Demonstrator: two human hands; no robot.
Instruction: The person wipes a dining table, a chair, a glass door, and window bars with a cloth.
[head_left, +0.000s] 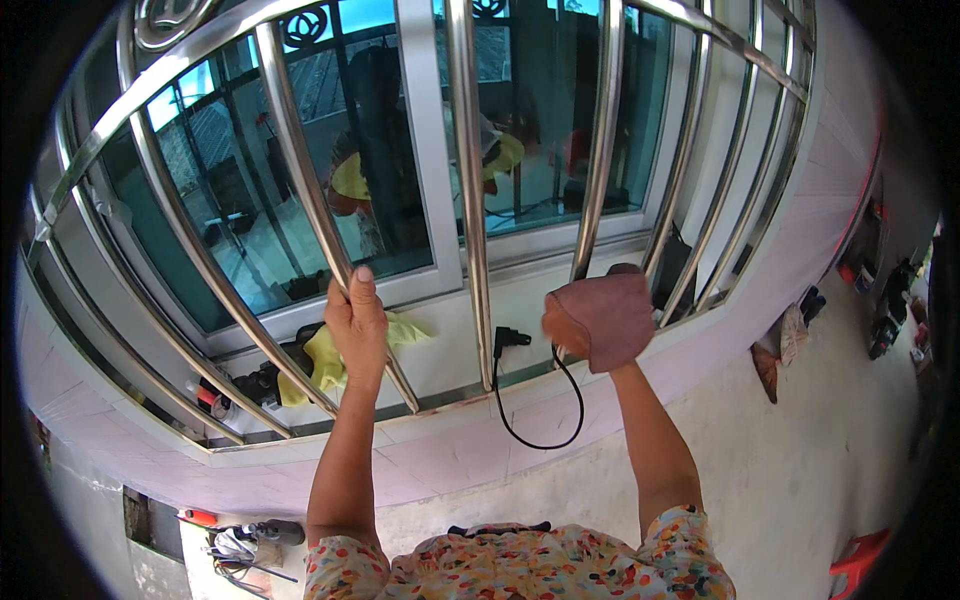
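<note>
My left hand (358, 324) grips one upright metal bar (307, 165) of the window grille near its lower end, thumb pointing up. A mauve cloth (611, 319) is in my right hand (564, 330), pressed around the lower part of another bar (598, 161) farther right; the cloth hides most of the fingers. Between the two hands a black plug (511, 337) lies on the window sill (450, 337), and its cable (540, 447) loops out past the grille. Behind my left hand a yellow cloth (319, 364) is draped on the sill.
Sliding window panes (262, 187) behind the bars carry reflections. Black items (259, 386) lie at the sill's left, and a dark flat object (673, 270) leans at the right. A dark bottle (279, 532) and cables are on the floor at lower left; a red stool (859, 562) stands lower right.
</note>
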